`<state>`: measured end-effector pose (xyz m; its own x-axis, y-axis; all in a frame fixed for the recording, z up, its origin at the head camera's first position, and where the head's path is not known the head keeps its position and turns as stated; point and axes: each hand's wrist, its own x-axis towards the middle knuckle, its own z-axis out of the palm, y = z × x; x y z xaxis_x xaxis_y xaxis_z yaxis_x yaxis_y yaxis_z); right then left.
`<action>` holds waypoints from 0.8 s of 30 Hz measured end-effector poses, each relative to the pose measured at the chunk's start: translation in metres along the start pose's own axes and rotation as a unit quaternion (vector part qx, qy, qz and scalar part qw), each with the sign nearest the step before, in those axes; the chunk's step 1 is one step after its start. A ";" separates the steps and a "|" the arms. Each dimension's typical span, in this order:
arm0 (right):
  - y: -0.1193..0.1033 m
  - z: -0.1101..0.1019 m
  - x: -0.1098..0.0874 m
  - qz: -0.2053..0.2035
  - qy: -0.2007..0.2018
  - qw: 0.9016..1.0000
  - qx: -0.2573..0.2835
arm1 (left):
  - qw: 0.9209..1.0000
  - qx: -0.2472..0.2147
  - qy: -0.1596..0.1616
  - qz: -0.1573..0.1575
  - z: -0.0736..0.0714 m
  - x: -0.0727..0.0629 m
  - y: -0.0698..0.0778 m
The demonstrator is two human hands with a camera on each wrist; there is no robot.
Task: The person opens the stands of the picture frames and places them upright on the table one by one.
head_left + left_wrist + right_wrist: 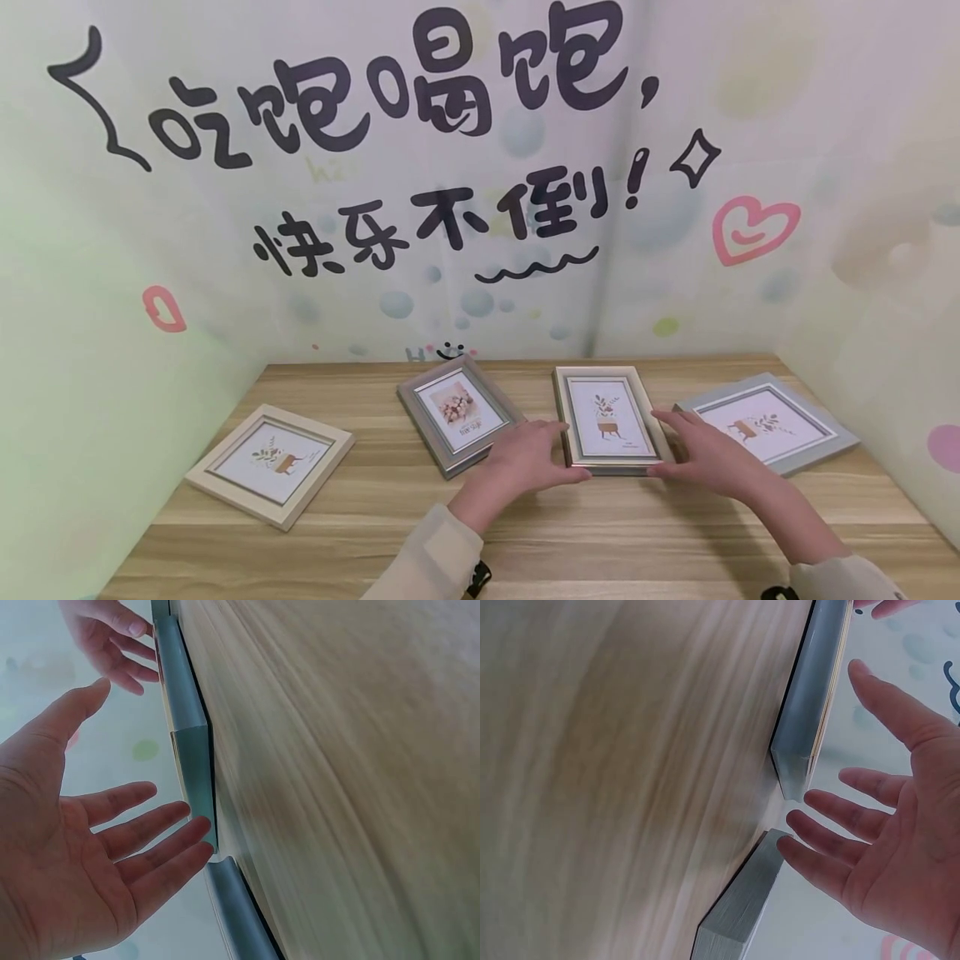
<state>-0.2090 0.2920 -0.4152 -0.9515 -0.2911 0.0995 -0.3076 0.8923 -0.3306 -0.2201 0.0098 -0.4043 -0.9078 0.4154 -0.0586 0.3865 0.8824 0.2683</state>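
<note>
A picture frame with a pale gold border (610, 419) lies flat on the wooden table, its print showing a plant in a brown pot. On its left side is my left hand (517, 461), fingers spread and thumb near the frame's front corner. My right hand (707, 457) mirrors it on the right side. Both wrist views show the left hand (90, 840) and right hand (900, 832) with fairly straight fingers, gripping nothing. Whether any fingertip touches the frame's edge cannot be told. The left hand partly covers a brownish-grey frame (461, 410); the right partly covers a grey-blue frame (780, 421).
A cream frame (270, 462) lies tilted at the table's left. Behind the wooden table (360, 533) hangs a pale fabric backdrop (420, 183) with black lettering, and similar panels close off both sides.
</note>
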 end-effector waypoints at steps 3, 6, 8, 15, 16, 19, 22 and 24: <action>0.001 0.000 -0.001 0.000 -0.003 1.000 0.002 | 1.000 -0.010 0.001 0.000 0.001 0.000 0.000; 0.002 0.000 -0.002 -0.001 -0.004 1.000 0.005 | 1.000 -0.016 -0.001 0.002 0.002 0.001 0.001; 0.003 0.000 -0.002 -0.003 -0.004 1.000 0.007 | 1.000 -0.016 -0.003 0.001 0.003 0.001 0.002; 0.006 0.001 -0.005 -0.009 0.005 1.000 0.017 | 1.000 -0.021 -0.004 -0.001 0.004 0.001 0.004; 0.007 0.002 -0.005 -0.009 0.005 1.000 0.017 | 1.000 -0.023 -0.004 -0.002 0.004 0.001 0.004; 0.011 0.002 -0.006 -0.011 0.004 1.000 0.016 | 1.000 -0.030 -0.002 -0.002 0.006 0.002 0.005; 0.012 0.003 -0.007 -0.013 0.003 1.000 0.016 | 1.000 -0.029 -0.001 -0.003 0.008 0.002 0.006; 0.012 0.003 -0.008 -0.012 0.000 1.000 0.017 | 1.000 -0.029 0.001 0.000 0.009 0.003 0.006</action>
<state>-0.2055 0.3044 -0.4228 -0.9436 -0.3128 0.1085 -0.3306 0.8729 -0.3589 -0.2191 0.0185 -0.4111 -0.9079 0.4154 -0.0559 0.3771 0.8678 0.3234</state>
